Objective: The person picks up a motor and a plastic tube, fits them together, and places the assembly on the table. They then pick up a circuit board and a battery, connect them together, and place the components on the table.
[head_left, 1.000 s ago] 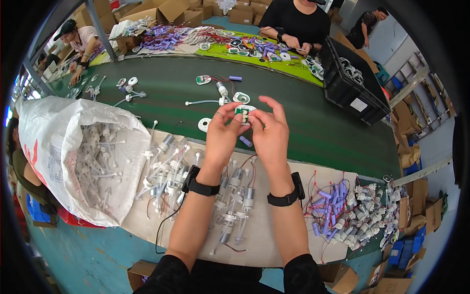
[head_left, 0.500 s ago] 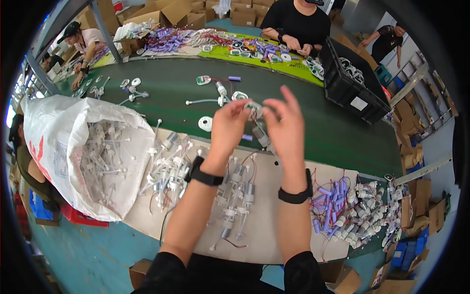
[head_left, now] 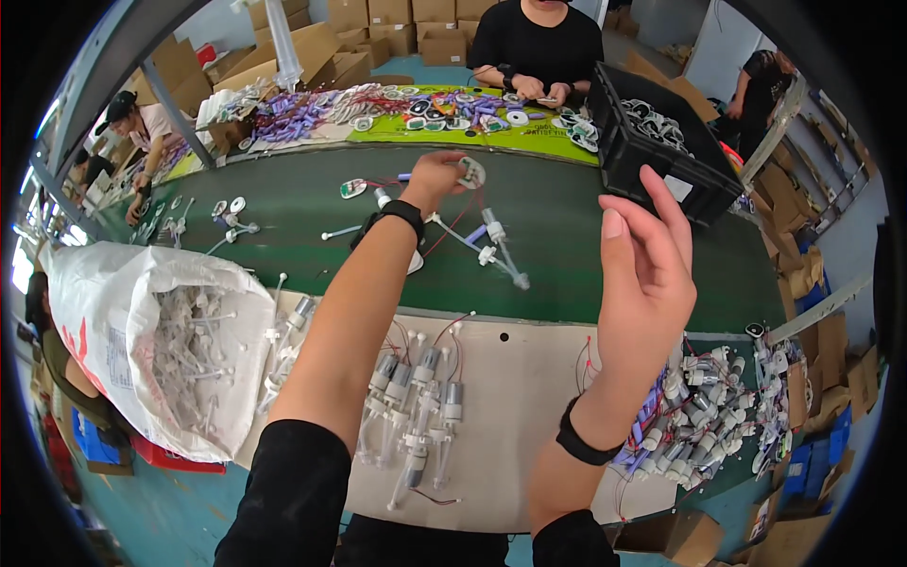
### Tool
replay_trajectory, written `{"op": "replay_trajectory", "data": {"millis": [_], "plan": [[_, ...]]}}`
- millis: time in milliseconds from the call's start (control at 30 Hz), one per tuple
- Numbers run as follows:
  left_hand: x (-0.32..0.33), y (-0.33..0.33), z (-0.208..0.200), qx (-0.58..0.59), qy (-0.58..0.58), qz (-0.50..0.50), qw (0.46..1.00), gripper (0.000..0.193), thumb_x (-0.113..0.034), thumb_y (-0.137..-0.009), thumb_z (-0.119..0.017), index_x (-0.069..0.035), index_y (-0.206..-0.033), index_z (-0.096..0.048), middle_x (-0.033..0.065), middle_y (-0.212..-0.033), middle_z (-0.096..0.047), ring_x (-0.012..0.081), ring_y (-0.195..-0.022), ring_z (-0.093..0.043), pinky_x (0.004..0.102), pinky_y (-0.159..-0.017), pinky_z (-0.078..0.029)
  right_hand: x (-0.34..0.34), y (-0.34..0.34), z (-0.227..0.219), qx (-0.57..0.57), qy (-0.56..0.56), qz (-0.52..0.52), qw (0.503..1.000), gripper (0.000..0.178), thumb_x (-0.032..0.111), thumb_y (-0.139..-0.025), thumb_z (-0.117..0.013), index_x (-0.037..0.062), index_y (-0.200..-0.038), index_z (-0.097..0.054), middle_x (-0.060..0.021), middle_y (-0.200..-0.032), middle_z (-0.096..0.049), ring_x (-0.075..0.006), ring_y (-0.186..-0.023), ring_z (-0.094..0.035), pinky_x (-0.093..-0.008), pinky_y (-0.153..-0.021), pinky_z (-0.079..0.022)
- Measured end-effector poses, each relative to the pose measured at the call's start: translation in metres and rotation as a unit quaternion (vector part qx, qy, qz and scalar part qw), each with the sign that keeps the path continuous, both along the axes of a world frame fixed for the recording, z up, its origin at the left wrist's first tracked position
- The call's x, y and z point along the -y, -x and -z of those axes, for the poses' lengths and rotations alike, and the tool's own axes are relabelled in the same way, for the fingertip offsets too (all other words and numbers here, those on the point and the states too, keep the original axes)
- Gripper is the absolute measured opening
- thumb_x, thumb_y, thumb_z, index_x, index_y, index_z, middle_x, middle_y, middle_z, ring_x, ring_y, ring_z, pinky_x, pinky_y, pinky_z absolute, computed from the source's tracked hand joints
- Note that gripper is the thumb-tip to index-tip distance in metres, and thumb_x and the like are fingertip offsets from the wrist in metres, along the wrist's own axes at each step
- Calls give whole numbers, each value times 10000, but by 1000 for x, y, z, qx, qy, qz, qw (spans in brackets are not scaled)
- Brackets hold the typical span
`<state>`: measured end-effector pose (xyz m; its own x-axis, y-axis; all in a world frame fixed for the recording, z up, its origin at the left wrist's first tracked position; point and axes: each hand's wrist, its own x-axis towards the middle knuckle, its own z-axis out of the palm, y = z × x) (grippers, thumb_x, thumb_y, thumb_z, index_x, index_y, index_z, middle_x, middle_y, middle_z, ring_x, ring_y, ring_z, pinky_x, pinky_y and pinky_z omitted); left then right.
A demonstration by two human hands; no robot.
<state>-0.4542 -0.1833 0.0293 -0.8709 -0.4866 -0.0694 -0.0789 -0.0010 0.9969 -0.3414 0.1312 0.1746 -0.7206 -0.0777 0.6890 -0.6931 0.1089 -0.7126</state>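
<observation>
My left hand (head_left: 438,181) reaches over the green belt (head_left: 576,274), fingers closed on the edge of a round white cover with a green circuit board (head_left: 473,173). Red wires run down from it to a small motor pump (head_left: 493,227) with a clear tube and a purple battery (head_left: 476,236). Raised at the right, my right hand (head_left: 652,283) is open, thumb and fingers apart, holding nothing. Beyond my left wrist lies another board in a white cover (head_left: 353,189). Several motor pumps with tubes (head_left: 416,406) lie on the beige board in front of me.
A white sack (head_left: 104,312) of clear tube parts stands at left. Purple batteries and pumps (head_left: 699,416) are heaped at right. Across the belt, a black crate (head_left: 680,180) of white covers sits beside a seated person (head_left: 539,47). Another person (head_left: 142,132) reaches in from the far left.
Both hands were together over the white cover. My left hand has carried it away from me, and my right hand has let go and moved right and nearer.
</observation>
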Motion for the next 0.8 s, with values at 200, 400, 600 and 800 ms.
{"op": "replay_trajectory", "data": {"millis": [200, 400, 600, 800], "plan": [[60, -53, -18, 114, 456, -6, 882, 427, -253, -880, -684, -29, -1242, -661, 196, -1169, -697, 278, -1029, -696, 371, -883, -541, -1, -11, -9, -4, 2, -10, 1000, 131, 38, -942, -651, -11, -1037, -725, -109, -1357, -570, -85, -935, -612, -211, -787, -488], [-37, -206, -92, 59, 459, 84, 883, 328, -229, -895, -674, -43, -1165, -697, 201, -1057, -708, 361, -984, -682, 400, -865, -532, -11, -25, -13, -58, -32, 16, 998, 122, 41, -926, -659, 11, -1019, -730, -114, -1316, -603, -153, -1036, -626, -266, -870, -498], [-142, -378, -62, -1, 529, 99, 843, 488, -70, -865, -693, -79, -1338, -573, 179, -1442, -506, 415, -1369, -427, 483, -1125, -358, 27, -69, -9, -108, -62, -67, 990, 115, 96, -885, -683, 27, -975, -700, -139, -1168, -656, -304, -1027, -667, -364, -839, -537], [-182, -426, 14, 83, 510, 66, 854, 762, -203, -828, -733, -76, -1499, -395, 187, -1622, -224, 474, -1491, -115, 636, -1179, -53, -4, -108, 22, -50, -256, -130, 957, 136, 96, -881, -654, 12, -985, -679, -128, -1117, -666, -338, -927, -666, -388, -797, -548]]}}
